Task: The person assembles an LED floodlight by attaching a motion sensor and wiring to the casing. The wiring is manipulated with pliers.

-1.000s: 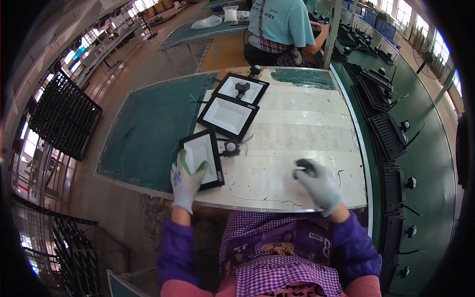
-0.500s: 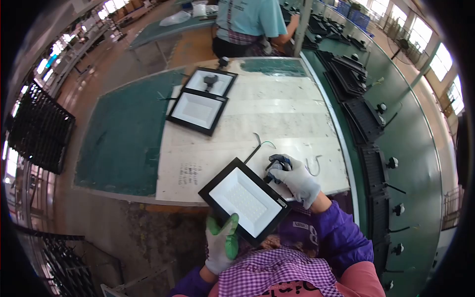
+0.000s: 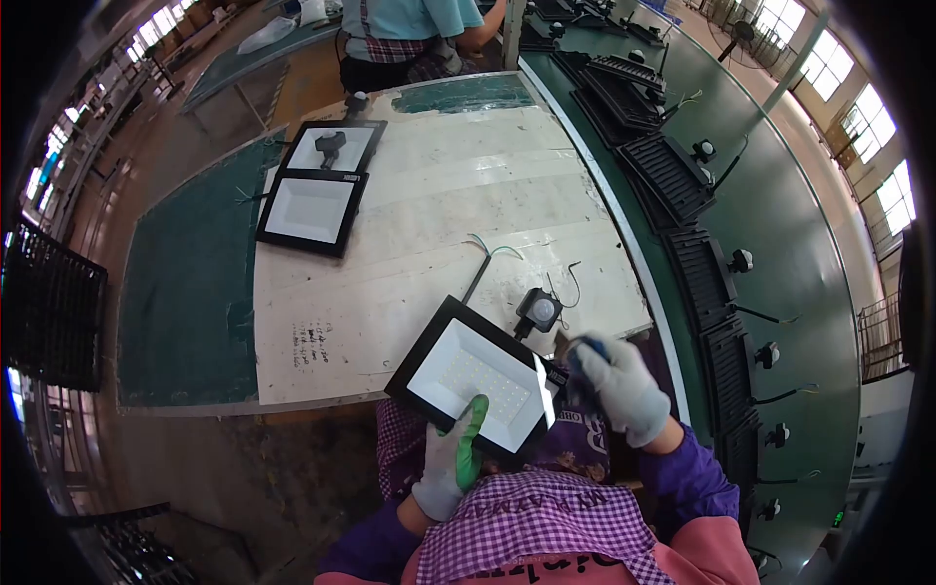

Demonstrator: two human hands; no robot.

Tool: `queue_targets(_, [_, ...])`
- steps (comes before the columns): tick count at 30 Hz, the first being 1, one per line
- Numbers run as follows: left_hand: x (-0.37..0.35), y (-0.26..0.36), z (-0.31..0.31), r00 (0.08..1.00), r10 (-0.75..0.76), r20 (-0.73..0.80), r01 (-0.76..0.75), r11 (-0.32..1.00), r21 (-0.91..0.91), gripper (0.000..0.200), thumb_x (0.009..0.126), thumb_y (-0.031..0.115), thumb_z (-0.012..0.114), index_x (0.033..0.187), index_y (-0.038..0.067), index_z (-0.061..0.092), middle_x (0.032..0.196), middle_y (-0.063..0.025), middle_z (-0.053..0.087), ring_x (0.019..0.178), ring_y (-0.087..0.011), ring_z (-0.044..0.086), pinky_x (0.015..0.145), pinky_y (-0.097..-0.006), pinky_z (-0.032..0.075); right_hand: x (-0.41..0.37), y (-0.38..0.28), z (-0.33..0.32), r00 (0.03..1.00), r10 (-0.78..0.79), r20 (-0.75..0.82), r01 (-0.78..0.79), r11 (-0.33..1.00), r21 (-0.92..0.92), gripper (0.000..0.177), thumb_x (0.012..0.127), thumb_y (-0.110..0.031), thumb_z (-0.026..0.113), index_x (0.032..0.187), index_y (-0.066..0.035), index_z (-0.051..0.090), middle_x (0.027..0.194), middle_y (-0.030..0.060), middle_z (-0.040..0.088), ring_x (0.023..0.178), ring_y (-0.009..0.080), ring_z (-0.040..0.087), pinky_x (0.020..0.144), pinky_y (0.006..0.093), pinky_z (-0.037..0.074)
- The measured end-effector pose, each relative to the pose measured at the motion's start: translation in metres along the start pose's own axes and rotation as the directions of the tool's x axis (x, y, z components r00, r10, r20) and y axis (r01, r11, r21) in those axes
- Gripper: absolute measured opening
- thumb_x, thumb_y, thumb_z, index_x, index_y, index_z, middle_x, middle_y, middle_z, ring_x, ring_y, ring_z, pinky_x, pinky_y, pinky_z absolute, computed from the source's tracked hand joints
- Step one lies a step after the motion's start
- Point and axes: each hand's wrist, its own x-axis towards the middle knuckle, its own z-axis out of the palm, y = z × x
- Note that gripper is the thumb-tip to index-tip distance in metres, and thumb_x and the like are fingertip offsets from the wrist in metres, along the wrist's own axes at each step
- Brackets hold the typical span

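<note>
A black-framed LED floodlight is tilted across the front edge of the worktable, its white reflector and small LEDs facing up. My left hand, in a white glove with green fingers, grips its lower edge, thumb over the frame. On the far right side of the lamp, a black motion sensor with a pale dome sits close over the tabletop. A cable with bare coloured wire ends reaches out from the lamp's top corner. Right of the lamp, my right hand, in a white glove with dark blue on the fingers, is smeared by motion.
Two more floodlights lie at the table's far left, a sensor resting over one. Thin loose wires lie behind the near sensor. Along the right, a green bench carries several black lamps. A person works beyond the table.
My right hand has left the motion sensor and moved right, towards me. The lamp remains in my left hand, whose thumb now reaches farther over the reflector. The camera view has shifted.
</note>
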Motion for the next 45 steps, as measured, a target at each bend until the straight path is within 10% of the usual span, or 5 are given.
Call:
queue_targets(6, [0.005, -0.014, -0.013, 0.978, 0.151, 0.141, -0.139, 0.986, -0.093, 0.045, 0.086, -0.002, 0.064, 0.127, -0.003, 0.044, 0.119, -0.0168, 0.057, 0.110, -0.0240, 0.060, 0.096, -0.0333, 0.050, 0.009, -0.017, 0.013, 0.924, 0.289, 0.250, -0.320, 0.943, 0.090, 0.030, 0.095, -0.031, 0.051, 0.089, -0.003, 0.061, 0.065, 0.0076, 0.060, 0.045, 0.0108, 0.052, 0.041, 0.0225, 0.039])
queue_targets(21, [0.001, -0.015, -0.002, 0.968, 0.120, 0.220, -0.127, 0.992, 0.018, 0.042, 0.085, -0.008, 0.060, 0.125, 0.000, 0.047, 0.109, -0.0080, 0.059, 0.090, -0.0118, 0.061, 0.071, -0.0215, 0.050, 0.008, -0.010, 0.028, 0.924, 0.377, 0.072, -0.383, 0.897, 0.221, 0.028, 0.094, -0.032, 0.055, 0.090, -0.005, 0.058, 0.062, 0.0068, 0.060, 0.040, 0.0121, 0.050, 0.037, 0.0228, 0.039])
queue_targets(30, [0.008, -0.016, -0.011, 0.952, 0.110, 0.286, -0.143, 0.985, 0.097, 0.039, 0.086, -0.009, 0.058, 0.123, -0.002, 0.048, 0.111, -0.0102, 0.059, 0.095, -0.0141, 0.061, 0.075, -0.0229, 0.051, 0.054, -0.050, 0.032, 0.956, 0.291, 0.030, -0.283, 0.947, -0.150, 0.026, 0.095, -0.027, 0.053, 0.089, -0.003, 0.059, 0.063, 0.0075, 0.060, 0.039, 0.0122, 0.050, 0.037, 0.0253, 0.038])
queue_targets(45, [0.020, 0.013, -0.036, 0.922, -0.136, 0.361, 0.116, 0.990, 0.078, 0.051, 0.088, 0.006, 0.066, 0.131, -0.003, 0.042, 0.124, -0.0141, 0.055, 0.110, -0.0191, 0.058, 0.097, -0.0320, 0.048, 0.085, -0.091, 0.015, 0.925, 0.352, 0.142, -0.125, 0.636, -0.762, 0.025, 0.087, -0.025, 0.066, 0.092, -0.001, 0.066, 0.069, 0.0035, 0.061, 0.061, 0.0124, 0.057, 0.055, 0.0284, 0.047])
